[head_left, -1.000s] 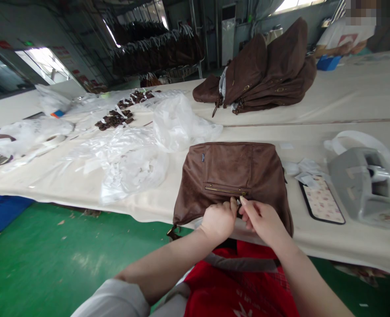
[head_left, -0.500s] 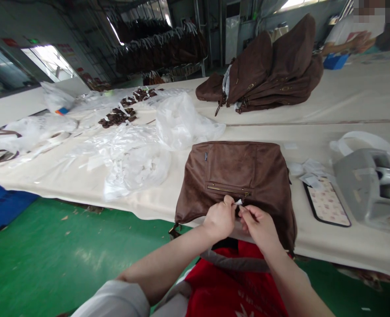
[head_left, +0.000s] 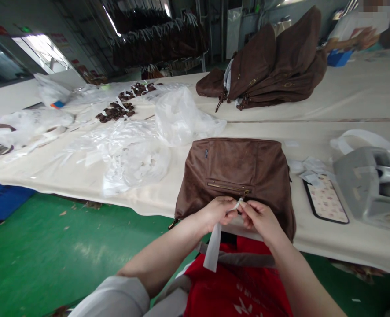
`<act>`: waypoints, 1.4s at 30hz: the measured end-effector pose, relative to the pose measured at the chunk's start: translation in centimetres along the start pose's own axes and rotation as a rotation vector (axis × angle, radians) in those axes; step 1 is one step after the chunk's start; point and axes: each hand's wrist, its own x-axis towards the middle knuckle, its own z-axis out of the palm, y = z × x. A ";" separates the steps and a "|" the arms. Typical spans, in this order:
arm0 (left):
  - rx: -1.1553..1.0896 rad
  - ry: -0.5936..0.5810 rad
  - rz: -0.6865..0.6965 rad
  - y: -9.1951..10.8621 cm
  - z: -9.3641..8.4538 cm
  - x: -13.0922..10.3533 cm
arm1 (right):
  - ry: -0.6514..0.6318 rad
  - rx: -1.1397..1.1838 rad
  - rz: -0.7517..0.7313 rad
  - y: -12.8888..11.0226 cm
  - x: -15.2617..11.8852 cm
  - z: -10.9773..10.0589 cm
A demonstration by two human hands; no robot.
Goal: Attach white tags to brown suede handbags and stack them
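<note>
A brown suede-like bag [head_left: 234,171] lies flat at the near edge of the cream table [head_left: 314,132], with a brass zip pocket facing up. My left hand [head_left: 216,213] and my right hand [head_left: 259,218] meet over the bag's near edge. Both pinch a thin white paper strip [head_left: 214,246] between fingertips. The strip's long end hangs down from my left hand, over my red apron.
Crumpled clear plastic bags [head_left: 138,149] lie left of the bag. A pile of brown bags [head_left: 270,70] sits farther back. A patterned phone [head_left: 325,199] and a grey box [head_left: 366,185] lie to the right. Small brown pieces [head_left: 115,112] are scattered far left. Green floor lies below.
The white strip has come out and now hangs long below my left hand. Both hands have shifted slightly toward me along the bag's near edge.
</note>
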 end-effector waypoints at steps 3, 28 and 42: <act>-0.182 -0.096 -0.086 0.4 -0.2 0.0 | 0.013 0.033 0.036 -0.4 0.3 -0.1; 0.620 0.930 0.504 5.9 -14.5 -2.9 | 0.124 -0.095 -0.062 -2.3 -0.3 -0.6; 0.647 0.969 0.488 3.5 -16.8 -2.3 | 0.349 -0.354 0.197 -4.8 1.7 -8.5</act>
